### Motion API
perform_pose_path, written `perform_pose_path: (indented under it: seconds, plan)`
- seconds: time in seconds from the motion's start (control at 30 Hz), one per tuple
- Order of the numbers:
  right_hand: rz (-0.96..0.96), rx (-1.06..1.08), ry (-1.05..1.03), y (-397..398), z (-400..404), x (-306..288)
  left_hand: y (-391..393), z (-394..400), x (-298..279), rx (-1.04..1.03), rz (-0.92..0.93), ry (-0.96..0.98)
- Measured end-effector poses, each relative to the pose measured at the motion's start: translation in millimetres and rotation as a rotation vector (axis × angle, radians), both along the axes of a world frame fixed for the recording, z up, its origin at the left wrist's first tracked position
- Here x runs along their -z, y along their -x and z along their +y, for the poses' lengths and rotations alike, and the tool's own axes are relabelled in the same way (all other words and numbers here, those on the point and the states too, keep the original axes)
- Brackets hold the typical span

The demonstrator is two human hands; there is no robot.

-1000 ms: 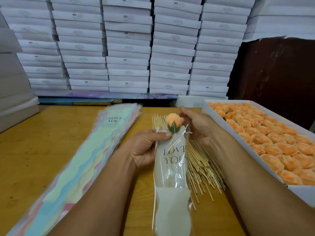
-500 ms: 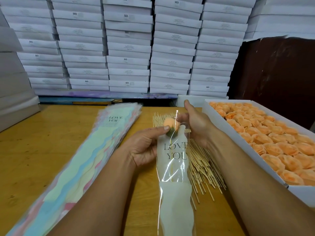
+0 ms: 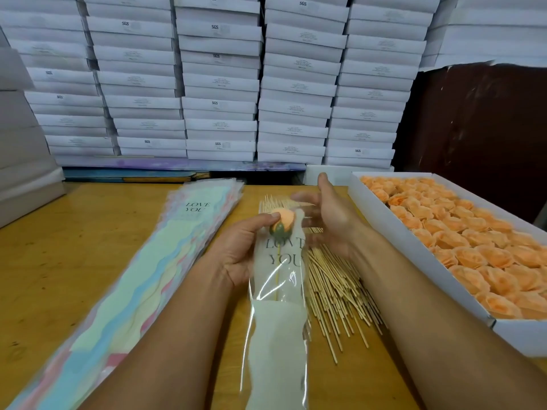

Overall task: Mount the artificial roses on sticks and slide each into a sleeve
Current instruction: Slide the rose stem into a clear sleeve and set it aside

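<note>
Left hand is pinching the rose and the sleeve mouth together, likely steadying the bloom as it seats over mid-bench. Right hand, fingers spread wide and holding nothing, is hovering just right of it, over the sticks. Open bench is lying far left; rose box is crowding the right.

Back: white boxes stacked high (some marked SGS)
Right: dark panel
Table: yellow wood

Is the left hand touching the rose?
Touching. The head view shows the left hand with its thumb pressed on the rose through the clear sleeve.
</note>
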State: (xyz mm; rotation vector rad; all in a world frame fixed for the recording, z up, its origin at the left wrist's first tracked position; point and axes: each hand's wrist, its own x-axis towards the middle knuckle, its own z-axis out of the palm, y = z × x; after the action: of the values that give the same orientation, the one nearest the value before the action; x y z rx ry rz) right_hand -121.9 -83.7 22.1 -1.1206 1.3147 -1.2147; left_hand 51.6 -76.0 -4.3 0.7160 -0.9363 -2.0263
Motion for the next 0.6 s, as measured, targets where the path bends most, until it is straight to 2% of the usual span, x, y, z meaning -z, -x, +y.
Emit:
perform_pose_path:
  seconds: [0.2,0.47,0.6]
  plan:
    - [-0.043,0.037,-0.068,4.2,1.3,-2.4,-1.7,-4.1,-1.8,-0.192,0.053,-0.042]
    - [0.15,-0.166,-0.164,0.2,7.3,-1.9,-4.4,-8.6,-3.0,-0.364,0.068,-0.08]
    - [0.261,-0.333,-0.224,-3.7,14.9,-8.1,-7.5,-10.4,-2.6,-0.421,0.088,-0.097]
